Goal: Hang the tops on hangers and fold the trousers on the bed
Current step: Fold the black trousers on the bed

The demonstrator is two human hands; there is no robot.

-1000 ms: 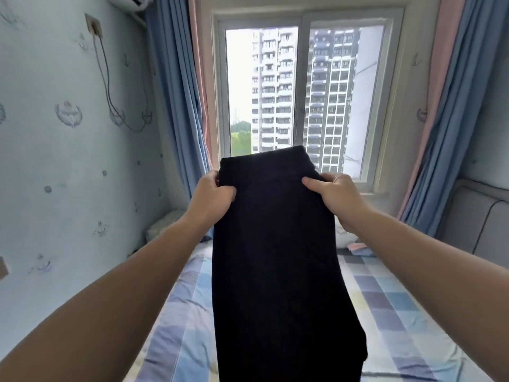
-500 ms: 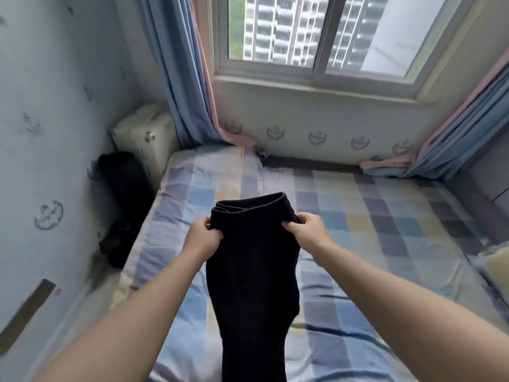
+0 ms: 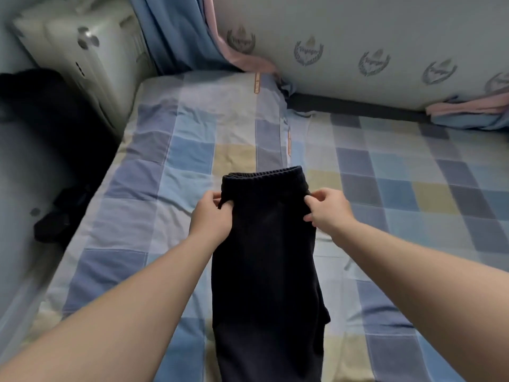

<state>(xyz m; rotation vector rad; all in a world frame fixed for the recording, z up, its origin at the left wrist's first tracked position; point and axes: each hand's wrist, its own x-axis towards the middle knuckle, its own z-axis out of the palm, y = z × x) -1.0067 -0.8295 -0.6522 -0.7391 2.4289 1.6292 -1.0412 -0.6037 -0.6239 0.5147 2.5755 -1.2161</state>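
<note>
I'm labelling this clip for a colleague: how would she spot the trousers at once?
Find the checked bedsheet filling the view. Along its middle stretch the dark trousers, waistband toward the far wall, left hand and right hand gripping its corners. No other garment lies on the sheet.

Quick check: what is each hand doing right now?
Left hand: grips the left waist edge of the black trousers.
Right hand: pinches their right waist edge.

wall [image 3: 358, 28]: pale, crest motifs | curtain [image 3: 176, 31]: blue | suitcase [image 3: 91, 51]: white, left corner
</note>
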